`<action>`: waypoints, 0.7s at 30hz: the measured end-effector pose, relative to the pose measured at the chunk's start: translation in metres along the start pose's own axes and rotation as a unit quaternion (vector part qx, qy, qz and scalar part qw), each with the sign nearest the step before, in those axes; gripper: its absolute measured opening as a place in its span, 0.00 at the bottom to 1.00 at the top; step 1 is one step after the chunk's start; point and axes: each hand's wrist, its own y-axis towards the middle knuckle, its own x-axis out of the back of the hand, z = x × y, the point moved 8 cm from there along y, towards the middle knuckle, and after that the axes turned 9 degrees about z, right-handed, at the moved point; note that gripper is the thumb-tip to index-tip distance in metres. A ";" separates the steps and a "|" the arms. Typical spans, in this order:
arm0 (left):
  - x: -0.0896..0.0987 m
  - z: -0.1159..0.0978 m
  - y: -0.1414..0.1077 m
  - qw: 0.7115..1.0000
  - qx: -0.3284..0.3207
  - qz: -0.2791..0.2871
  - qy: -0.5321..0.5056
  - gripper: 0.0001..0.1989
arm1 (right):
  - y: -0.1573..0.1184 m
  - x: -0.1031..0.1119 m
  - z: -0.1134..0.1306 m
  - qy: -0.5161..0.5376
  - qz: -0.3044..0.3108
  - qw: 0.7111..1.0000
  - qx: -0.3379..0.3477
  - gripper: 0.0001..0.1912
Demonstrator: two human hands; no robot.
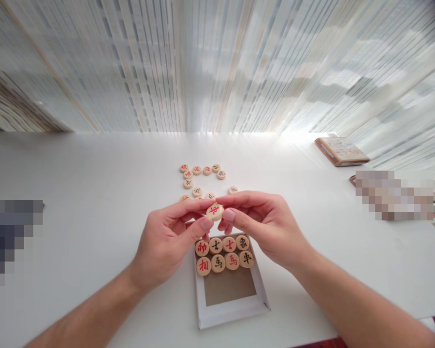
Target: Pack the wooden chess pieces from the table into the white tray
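Between the fingertips of both hands is a round wooden xiangqi piece (215, 211) with a red character, its face tilted up toward me. My left hand (174, 232) pinches it from the left with thumb and fingers. From the right, my right hand (264, 224) grips the same piece. Just below the hands lies a shallow white box (234, 316) with a grey-brown bottom. Two rows of xiangqi pieces (218, 263), red and black characters facing up, fill its far part. Beyond my hands, several loose pieces (197, 170) are scattered on the table, some partly hidden by my fingers.
The white table (94, 183) reaches back to a striped curtain (203, 63). At the back right lies a flat brown box (342, 150). A blurred-out item (393, 195) is nearer on the right, and a dark blurred patch (10, 237) is at the left edge.
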 end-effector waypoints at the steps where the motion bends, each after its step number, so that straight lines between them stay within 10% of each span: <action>1: 0.001 0.001 0.000 1.000 0.003 -0.004 0.005 0.11 | 0.000 0.000 0.000 0.000 -0.001 1.000 -0.003 0.14; 21: 0.005 -0.018 -0.011 0.995 -0.083 -0.039 0.046 0.17 | -0.004 -0.019 -0.027 0.204 0.114 0.960 -0.152 0.12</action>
